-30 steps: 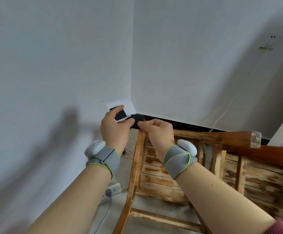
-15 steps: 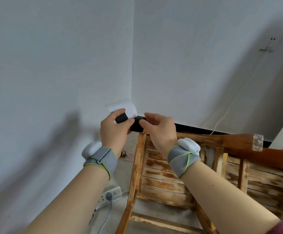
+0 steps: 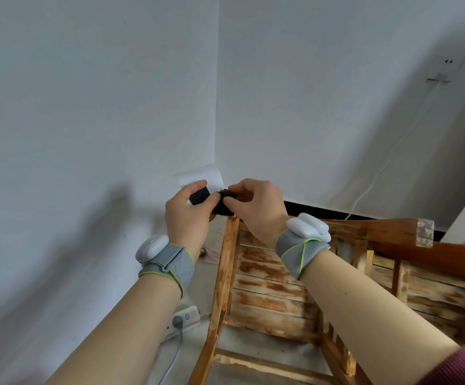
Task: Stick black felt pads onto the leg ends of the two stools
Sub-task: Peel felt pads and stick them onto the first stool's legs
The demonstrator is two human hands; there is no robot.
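The hands have drawn closer atop the stool leg [image 3: 225,259]: the right hand [image 3: 256,209] pinches the pad [image 3: 221,208] onto it, the left hand [image 3: 188,218] grips the sheet [image 3: 200,176].

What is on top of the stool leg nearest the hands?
A black pad sits at the end of the leg, pinched by the right hand. The end face is hidden by pad and fingers. The left hand holds a white sheet.

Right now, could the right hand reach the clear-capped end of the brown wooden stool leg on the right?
Probably yes: nothing stands between the right hand and that clear-capped leg end, though it pinches a black felt pad.
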